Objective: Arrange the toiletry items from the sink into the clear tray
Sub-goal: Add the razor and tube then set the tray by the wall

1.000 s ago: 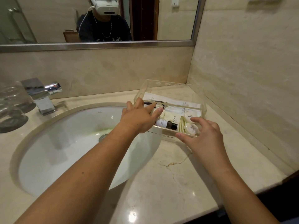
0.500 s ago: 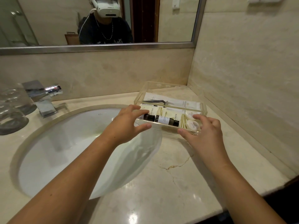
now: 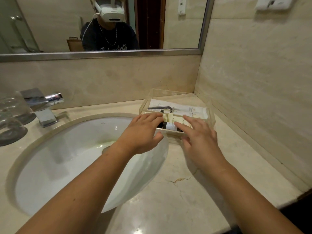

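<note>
Flanking clear tray (image 3: 210,105): sink (image 3: 50,166), wall (image 3: 253,81)

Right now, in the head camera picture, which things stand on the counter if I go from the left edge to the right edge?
Upturned glasses → chrome faucet → white sink basin → left hand → right hand, both at the clear tray in the corner.

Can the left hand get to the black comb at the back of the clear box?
Probably yes. The left hand already rests at the clear tray's open top, and the black comb lies uncovered just beyond its fingers, on the white packets. Nothing seems to block it.
</note>
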Available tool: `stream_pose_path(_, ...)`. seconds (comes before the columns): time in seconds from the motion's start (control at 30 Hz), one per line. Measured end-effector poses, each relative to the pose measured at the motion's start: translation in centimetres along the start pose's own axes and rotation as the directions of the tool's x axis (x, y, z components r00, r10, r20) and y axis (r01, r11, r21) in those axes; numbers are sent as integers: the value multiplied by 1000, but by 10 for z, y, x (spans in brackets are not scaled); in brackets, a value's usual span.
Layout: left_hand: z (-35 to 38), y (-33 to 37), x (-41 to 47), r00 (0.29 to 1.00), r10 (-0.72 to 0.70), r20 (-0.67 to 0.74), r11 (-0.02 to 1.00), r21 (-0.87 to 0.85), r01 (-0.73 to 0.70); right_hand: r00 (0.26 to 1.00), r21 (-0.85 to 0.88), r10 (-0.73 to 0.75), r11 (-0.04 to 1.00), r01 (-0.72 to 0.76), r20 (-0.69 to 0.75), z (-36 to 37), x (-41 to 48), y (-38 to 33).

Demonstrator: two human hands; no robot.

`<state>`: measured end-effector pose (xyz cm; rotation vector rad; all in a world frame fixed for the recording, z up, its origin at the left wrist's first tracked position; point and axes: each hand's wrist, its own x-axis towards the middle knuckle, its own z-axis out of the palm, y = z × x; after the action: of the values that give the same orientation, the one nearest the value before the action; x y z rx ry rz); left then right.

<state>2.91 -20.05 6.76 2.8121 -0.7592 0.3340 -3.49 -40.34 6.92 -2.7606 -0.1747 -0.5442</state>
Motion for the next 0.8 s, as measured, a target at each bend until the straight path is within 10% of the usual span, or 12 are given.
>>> stream_pose_path(0.53, -4, 10, 20, 987, -57, 151, 994, -79, 70, 992, -77, -7, 997, 17, 126, 8, 8, -11)
stream_pose_path(0.8, 6, -13, -18, 988, -10, -157, 998, -57, 1, 997, -50, -9, 999, 13, 80, 2, -2, -3)
